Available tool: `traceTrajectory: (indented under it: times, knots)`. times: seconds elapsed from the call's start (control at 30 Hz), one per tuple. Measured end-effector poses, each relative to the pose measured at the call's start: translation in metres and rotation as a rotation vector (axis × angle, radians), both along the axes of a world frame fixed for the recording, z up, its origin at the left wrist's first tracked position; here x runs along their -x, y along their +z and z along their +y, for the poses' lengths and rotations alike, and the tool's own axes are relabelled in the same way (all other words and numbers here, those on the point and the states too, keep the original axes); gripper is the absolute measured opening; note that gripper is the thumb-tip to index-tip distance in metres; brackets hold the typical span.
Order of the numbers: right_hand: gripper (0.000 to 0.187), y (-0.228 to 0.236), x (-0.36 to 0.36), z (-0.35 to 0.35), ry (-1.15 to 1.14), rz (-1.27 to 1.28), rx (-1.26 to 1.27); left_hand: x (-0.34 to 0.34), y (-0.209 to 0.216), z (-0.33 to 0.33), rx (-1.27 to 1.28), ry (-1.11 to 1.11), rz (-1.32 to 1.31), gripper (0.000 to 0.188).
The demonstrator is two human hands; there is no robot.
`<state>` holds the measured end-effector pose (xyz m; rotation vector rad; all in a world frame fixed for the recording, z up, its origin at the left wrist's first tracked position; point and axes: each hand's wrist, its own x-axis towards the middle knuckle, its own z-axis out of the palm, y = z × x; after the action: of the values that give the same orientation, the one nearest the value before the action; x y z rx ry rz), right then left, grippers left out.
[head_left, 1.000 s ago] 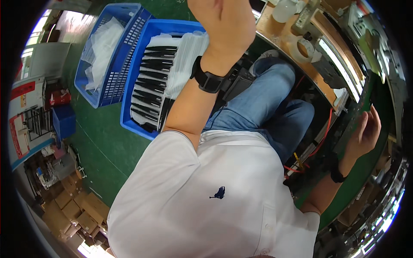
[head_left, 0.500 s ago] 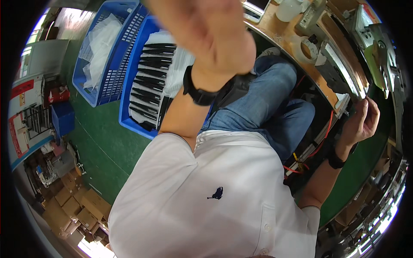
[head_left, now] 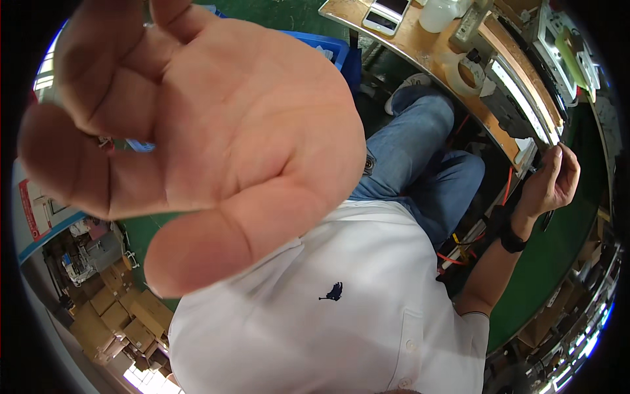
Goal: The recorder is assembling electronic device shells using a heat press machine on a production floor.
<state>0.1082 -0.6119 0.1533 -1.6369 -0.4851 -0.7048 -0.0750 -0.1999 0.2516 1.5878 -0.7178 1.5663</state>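
Bright strip [head_left: 523, 94] sits at the right side of a wooden bench [head_left: 420, 49], its near end by the right hand [head_left: 551, 184]. Far left: a red-marked panel [head_left: 27, 210], print too small to read. Also left: cardboard boxes [head_left: 105, 322]. Left hand [head_left: 256, 125], spread with palm empty, fills the view and hides most of 1 blue crate [head_left: 336, 48]. Center: white shirt [head_left: 275, 341], 1 dark emblem [head_left: 332, 291]. Bench, left to right: 1 white phone [head_left: 382, 21], 1 bottle [head_left: 436, 14], 1 tape roll [head_left: 455, 75]. Right hand's fingertips close together; I cannot tell whether they grip the strip.
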Motion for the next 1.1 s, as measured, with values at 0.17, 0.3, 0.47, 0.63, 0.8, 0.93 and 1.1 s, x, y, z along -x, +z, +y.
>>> traceTrajectory:
  times: [0.17,0.3,0.47,0.63,0.8,0.93,1.1]
  knots:
    - [0.008,-0.002,0.002,-0.001,-0.027,0.014,-0.008,-0.066,-0.010,-0.002,0.046,0.068,-0.159,0.048]
    - [0.009,0.000,0.003,-0.001,-0.030,0.038,-0.005,-0.107,-0.060,0.022,0.021,0.206,0.090,0.041]
    - [0.009,0.000,0.002,-0.001,-0.027,0.045,-0.028,-0.102,-0.183,0.132,0.006,0.418,1.097,0.027]
    - [0.009,-0.001,0.003,0.002,-0.055,0.039,-0.026,-0.047,-0.307,0.239,-0.236,0.748,1.608,0.044]
    - [0.009,0.001,0.004,0.007,-0.089,0.033,-0.018,-0.017,-0.348,0.258,-0.482,0.815,1.770,0.052]
    - [0.011,-0.002,0.003,0.006,-0.064,0.031,-0.013,-0.020,-0.331,0.259,-0.626,0.813,1.673,0.033]
    - [0.015,0.005,-0.007,-0.009,0.006,0.129,-0.032,-0.012,-0.291,0.248,-0.620,0.730,1.686,0.020]
